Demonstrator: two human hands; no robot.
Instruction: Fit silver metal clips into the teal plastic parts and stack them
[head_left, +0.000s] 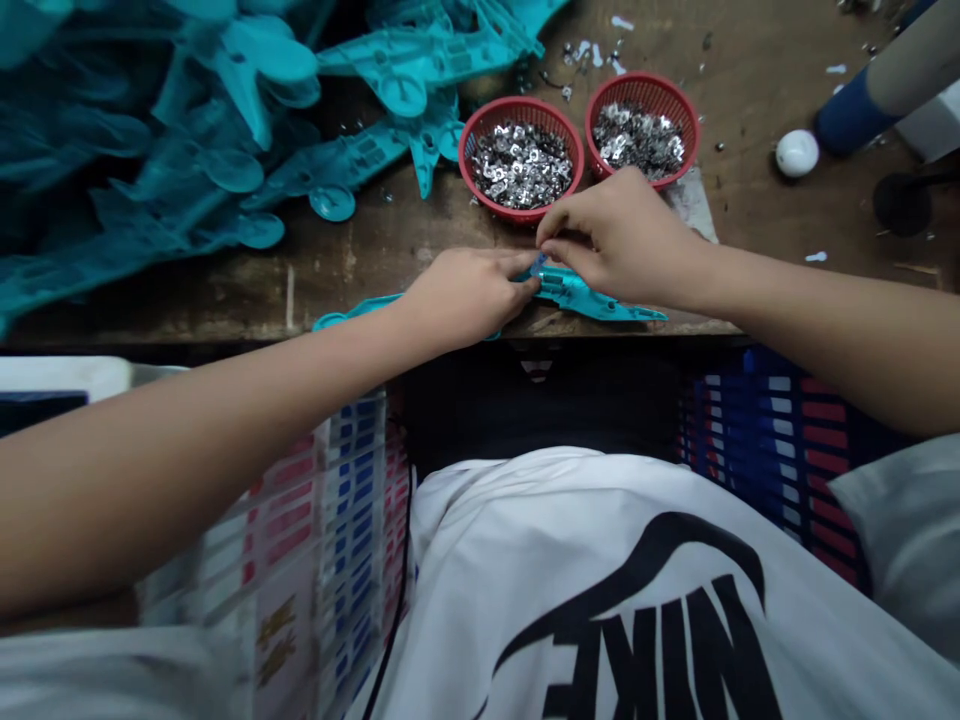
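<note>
A teal plastic part, long and winged, lies flat along the front edge of the wooden table. My left hand covers its middle, fingers closed against it and holding it down. My right hand is just above the same part, thumb and forefinger pinched together close to my left fingertips. Whatever sits in that pinch is too small to name. Right behind my hands stand two red plastic baskets: the left basket and the right basket, both filled with small shiny metal pieces.
A large heap of teal plastic parts covers the table's left side. To the right are a white ball-like object and a blue-and-beige cylinder. Metal scraps dot the wooden tabletop. Plastic crates stand below the edge on both sides.
</note>
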